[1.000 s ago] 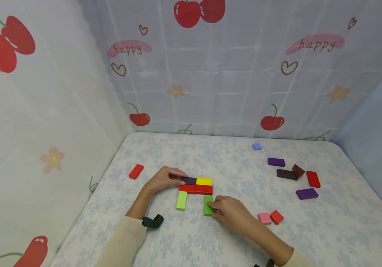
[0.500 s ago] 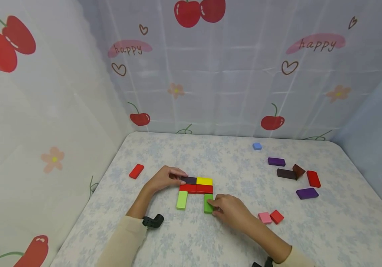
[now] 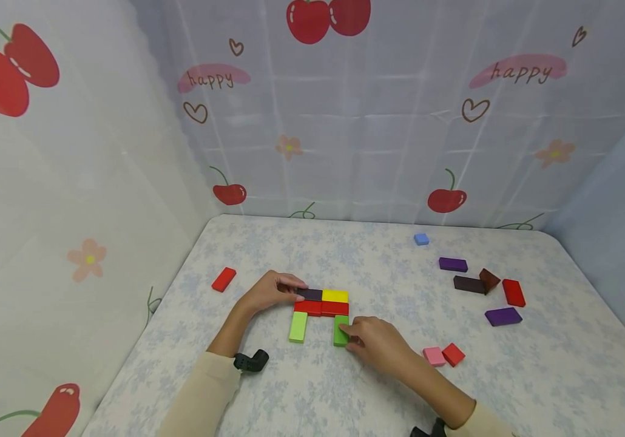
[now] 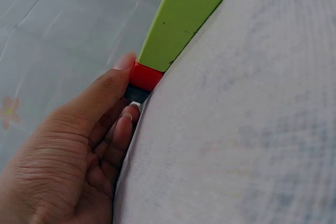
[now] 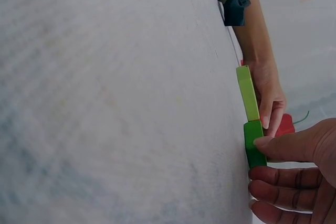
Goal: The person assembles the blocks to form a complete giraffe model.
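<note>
Two red blocks [image 3: 308, 308] lie side by side, with a black block [image 3: 310, 295] and a yellow block [image 3: 335, 296] against their far side. My left hand [image 3: 269, 295] holds the black block's left end between thumb and fingers; the thumb also lies by the red block [image 4: 146, 76] in the left wrist view. A light green block [image 3: 298, 328] extends toward me from the left red one. My right hand [image 3: 379, 343] grips a darker green block [image 3: 340, 331], thumb on its top, its far end at the right red block. The right wrist view shows that green block [image 5: 254, 144] too.
One red block [image 3: 223, 279] lies at the left. To the right are pink [image 3: 434, 356] and red [image 3: 453, 354] pieces. Farther off lie purple blocks [image 3: 503, 317], a dark block [image 3: 468, 284], a brown triangular piece [image 3: 489, 281], another red block [image 3: 513, 292] and a small blue piece [image 3: 421, 239].
My right hand has slid the darker green block away from me, closing the gap to the right red block. The left hand has stayed at the black block.
</note>
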Demonstrator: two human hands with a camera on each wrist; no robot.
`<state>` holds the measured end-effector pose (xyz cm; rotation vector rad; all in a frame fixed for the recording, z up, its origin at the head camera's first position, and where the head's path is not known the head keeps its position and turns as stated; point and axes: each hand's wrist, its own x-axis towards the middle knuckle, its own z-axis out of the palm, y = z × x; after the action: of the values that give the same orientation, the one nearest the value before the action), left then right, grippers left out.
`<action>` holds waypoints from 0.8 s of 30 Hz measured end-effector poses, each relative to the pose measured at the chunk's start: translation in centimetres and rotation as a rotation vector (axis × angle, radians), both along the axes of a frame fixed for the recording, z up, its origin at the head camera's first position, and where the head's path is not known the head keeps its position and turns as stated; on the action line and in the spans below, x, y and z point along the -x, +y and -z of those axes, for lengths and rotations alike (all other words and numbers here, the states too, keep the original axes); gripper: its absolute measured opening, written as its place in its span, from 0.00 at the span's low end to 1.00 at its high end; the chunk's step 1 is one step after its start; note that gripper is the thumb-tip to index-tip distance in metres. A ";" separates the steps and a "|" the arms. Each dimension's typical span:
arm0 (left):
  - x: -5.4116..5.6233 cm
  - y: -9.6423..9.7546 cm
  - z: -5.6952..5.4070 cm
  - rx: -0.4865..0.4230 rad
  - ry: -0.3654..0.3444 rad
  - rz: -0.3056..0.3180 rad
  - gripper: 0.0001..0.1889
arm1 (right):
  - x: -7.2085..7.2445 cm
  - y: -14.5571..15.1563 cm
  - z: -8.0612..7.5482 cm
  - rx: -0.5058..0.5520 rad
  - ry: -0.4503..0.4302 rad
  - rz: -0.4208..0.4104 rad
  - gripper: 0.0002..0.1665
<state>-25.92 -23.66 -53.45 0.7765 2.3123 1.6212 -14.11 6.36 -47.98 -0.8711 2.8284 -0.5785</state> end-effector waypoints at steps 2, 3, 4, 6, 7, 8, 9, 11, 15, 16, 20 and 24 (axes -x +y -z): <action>0.1 0.0 0.0 0.000 0.002 0.008 0.17 | 0.0 0.0 0.0 -0.001 -0.001 0.001 0.27; 0.1 0.0 0.0 0.002 0.002 0.010 0.16 | 0.0 0.0 0.0 -0.002 -0.002 0.003 0.27; 0.1 0.0 0.1 0.001 0.003 0.013 0.16 | 0.0 0.0 0.0 -0.004 -0.001 0.003 0.27; 0.1 0.0 0.0 0.002 0.005 0.017 0.16 | 0.0 0.1 0.0 -0.010 0.001 0.001 0.27; 0.1 0.1 0.0 -0.001 0.005 0.019 0.16 | 0.0 0.1 0.0 -0.013 0.003 -0.001 0.27; 0.0 0.1 0.0 0.000 0.005 0.018 0.16 | -0.1 0.2 -0.1 -0.016 0.007 -0.004 0.27; 0.0 0.1 0.0 -0.001 0.005 0.018 0.16 | -0.1 0.2 -0.1 -0.018 0.010 -0.009 0.27; -0.1 0.1 -0.1 0.003 0.006 0.015 0.16 | -0.3 0.4 -0.2 -0.019 0.015 -0.020 0.27; -0.2 0.1 0.2 0.021 0.001 0.001 0.16 | -0.9 1.2 -0.8 -0.030 0.027 -0.028 0.28; -0.2 0.1 0.3 0.024 -0.001 -0.001 0.16 | -1.1 1.5 -0.9 -0.031 0.031 -0.025 0.28; -0.1 0.0 0.4 0.038 0.002 -0.013 0.16 | -1.7 2.8 -1.8 -0.020 0.053 -0.004 0.27; 0.0 0.0 0.3 0.039 0.013 -0.016 0.16 | -2.0 4.4 -2.8 -0.016 0.072 0.028 0.26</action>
<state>-25.93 -23.70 -53.80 0.7645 2.3576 1.5772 -12.12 10.78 -45.19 -0.8678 2.9097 -0.5378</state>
